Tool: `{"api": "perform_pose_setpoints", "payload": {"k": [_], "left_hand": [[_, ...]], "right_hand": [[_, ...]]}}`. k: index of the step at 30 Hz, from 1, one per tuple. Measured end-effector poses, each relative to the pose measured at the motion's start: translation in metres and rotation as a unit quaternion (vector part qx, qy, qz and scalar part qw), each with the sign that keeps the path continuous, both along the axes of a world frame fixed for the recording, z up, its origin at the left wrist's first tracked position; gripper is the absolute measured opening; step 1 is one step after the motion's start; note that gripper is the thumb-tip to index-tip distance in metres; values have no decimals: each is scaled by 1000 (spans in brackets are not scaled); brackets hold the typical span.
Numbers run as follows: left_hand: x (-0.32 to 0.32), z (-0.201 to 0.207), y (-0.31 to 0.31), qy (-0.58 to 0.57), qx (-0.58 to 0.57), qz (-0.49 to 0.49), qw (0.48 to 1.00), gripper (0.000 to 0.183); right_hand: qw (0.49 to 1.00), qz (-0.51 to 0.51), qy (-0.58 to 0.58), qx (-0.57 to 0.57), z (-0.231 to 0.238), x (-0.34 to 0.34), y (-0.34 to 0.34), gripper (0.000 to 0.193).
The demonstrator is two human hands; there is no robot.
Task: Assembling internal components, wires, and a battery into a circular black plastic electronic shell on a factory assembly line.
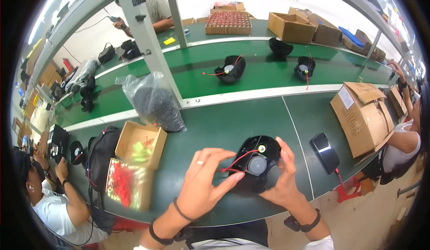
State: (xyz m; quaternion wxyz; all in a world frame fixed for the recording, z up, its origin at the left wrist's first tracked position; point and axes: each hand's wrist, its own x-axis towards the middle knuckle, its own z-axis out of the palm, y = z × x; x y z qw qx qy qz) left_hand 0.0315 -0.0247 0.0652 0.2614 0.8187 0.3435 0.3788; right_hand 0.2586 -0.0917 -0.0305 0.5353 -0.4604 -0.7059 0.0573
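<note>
A black, rounded plastic shell (247, 185) is held above the green bench in front of me. Set inside it is a grey round speaker-like disc (257, 165), beside a small pale-green round piece (261, 149). Thin red wires (240, 157) loop out of the shell toward my left hand (205, 178). That hand's fingertips and thumb are at the shell's left side, with the wires running between them. My right hand (285, 180) grips the shell's right edge, fingers at the top and thumb low; part of its hold is hidden behind the shell.
Left: an open box of red and yellow-green parts (126, 185), a smaller carton (144, 143), a bag of black bits (157, 100) and a backpack (105, 153). Right: a phone (325, 151) and a cardboard box (362, 118). Similar shells (233, 71) sit beyond the rail. People work on both sides.
</note>
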Motion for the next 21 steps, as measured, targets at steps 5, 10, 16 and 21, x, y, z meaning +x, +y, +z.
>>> {"api": "perform_pose_setpoints", "payload": {"k": [5, 10, 16, 21], "left_hand": [[-4, -17, 12, -2, -166, -100, 981, 22], [-11, -26, 14, -25, -234, -82, 969, 12], [-16, -41, 21, -82, -368, -67, 924, 21], [-17, -52, 31, -145, -491, -168, 842, 58]], "right_hand": [[998, 67, -3, -20, -7, -10, -10, 130], [993, 111, 23, -31, -5, -16, -12, 123], [982, 168, 76, -47, -5, -16, -10, 120], [977, 187, 94, -38, -8, -13, -6, 118]]}}
